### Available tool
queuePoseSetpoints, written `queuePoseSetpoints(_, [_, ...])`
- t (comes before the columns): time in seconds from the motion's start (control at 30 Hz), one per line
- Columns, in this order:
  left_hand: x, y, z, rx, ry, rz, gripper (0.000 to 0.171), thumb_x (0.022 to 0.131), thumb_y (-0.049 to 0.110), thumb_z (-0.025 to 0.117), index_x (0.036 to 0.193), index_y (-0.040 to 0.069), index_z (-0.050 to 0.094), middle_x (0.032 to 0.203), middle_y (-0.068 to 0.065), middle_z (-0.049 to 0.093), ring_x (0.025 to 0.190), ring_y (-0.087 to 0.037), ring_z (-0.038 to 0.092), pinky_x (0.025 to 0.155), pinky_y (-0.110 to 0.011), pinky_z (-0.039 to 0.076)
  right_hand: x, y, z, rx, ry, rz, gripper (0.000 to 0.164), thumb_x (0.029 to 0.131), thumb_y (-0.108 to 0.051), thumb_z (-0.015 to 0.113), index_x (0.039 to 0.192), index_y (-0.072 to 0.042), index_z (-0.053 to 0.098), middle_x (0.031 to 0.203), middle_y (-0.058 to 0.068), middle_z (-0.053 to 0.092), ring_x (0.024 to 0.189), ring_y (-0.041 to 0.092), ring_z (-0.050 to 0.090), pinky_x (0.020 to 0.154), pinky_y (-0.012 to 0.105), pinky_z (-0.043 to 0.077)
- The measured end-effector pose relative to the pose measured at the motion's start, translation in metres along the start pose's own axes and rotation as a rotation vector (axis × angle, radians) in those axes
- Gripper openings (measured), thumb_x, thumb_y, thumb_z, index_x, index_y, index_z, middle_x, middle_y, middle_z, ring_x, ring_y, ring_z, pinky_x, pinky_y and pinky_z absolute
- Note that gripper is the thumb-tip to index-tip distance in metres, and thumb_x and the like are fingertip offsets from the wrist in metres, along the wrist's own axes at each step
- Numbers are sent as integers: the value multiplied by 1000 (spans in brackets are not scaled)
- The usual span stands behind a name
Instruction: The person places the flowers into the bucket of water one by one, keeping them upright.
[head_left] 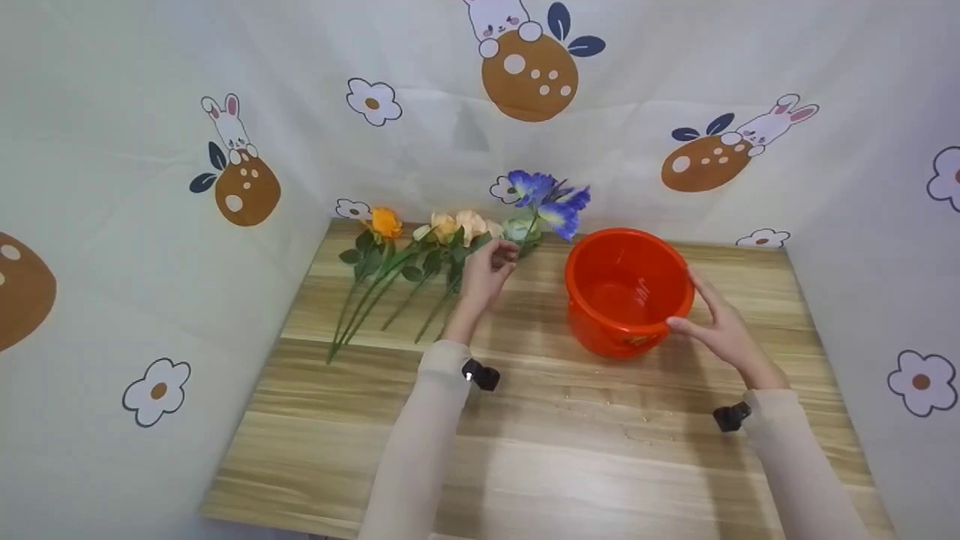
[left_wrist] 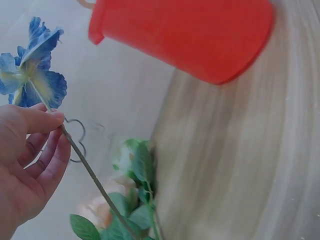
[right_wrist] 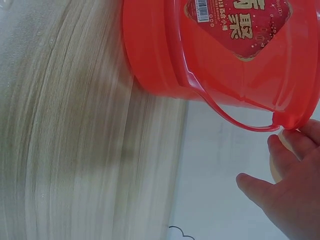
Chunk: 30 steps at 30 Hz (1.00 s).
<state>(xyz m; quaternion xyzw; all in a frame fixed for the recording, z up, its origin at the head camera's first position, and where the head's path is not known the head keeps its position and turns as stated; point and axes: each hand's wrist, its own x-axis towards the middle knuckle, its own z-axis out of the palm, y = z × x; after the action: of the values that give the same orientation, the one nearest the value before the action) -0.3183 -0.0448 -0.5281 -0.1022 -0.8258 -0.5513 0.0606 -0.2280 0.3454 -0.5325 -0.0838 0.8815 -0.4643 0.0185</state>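
A blue-purple artificial iris is held up by my left hand. In the left wrist view, thumb and fingertips pinch its thin stem just under the bloom. The red plastic bucket stands upright, with nothing seen inside it. My right hand touches its right rim, thumb and fingers spread. In the right wrist view, the fingertips meet the rim beside the bucket's red handle, and the thumb stands apart.
Left of the bucket lie an orange rose, several peach roses and a pale green flower, their stems toward me. A patterned cloth hangs behind the wooden table. Small droplets dot the wood before the bucket.
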Motion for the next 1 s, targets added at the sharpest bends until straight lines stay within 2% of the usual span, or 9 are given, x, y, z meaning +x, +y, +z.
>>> queuePoseSetpoints(0.13, [5, 17, -4, -23, 20, 43, 22, 88, -4, 68, 110, 1, 68, 104, -15, 72, 96, -26, 71, 88, -31, 58, 0, 0, 0, 1, 0, 5, 93, 87, -25, 78, 160, -26, 21, 167, 14, 19, 152, 44, 15, 113, 76, 16])
queuePoseSetpoints(0.27, [10, 36, -9, -78, 26, 56, 23, 88, -5, 67, 110, -1, 67, 106, -17, 71, 96, -29, 69, 86, -33, 58, 1, 2, 1, 2, 7, -6, 93, 87, -25, 78, 160, -24, 21, 166, 15, 18, 152, 44, 14, 114, 75, 15])
queuePoseSetpoints(0.57, [15, 77, -16, -137, 50, 139, 24, 88, -3, 69, 112, 1, 67, 105, -15, 72, 92, -25, 69, 79, -28, 59, 1, 6, 1, 15, 18, -51, 92, 86, -20, 78, 159, -21, 23, 167, 14, 19, 152, 44, 15, 116, 73, 15])
queuePoseSetpoints(0.77, [16, 101, -17, -150, 38, 184, 24, 89, -1, 70, 113, 3, 67, 106, -13, 71, 94, -23, 68, 80, -29, 60, 1, 7, 0, 8, 15, -55, 92, 87, -20, 78, 159, -22, 23, 166, 14, 19, 152, 44, 16, 116, 73, 15])
queuePoseSetpoints(1.0, [17, 123, -11, -167, 8, 207, 24, 90, 4, 70, 114, 3, 66, 107, -12, 70, 95, -21, 67, 81, -28, 60, 2, 6, 0, 8, 15, -49, 91, 87, -21, 78, 160, -22, 22, 167, 13, 19, 152, 44, 17, 115, 74, 15])
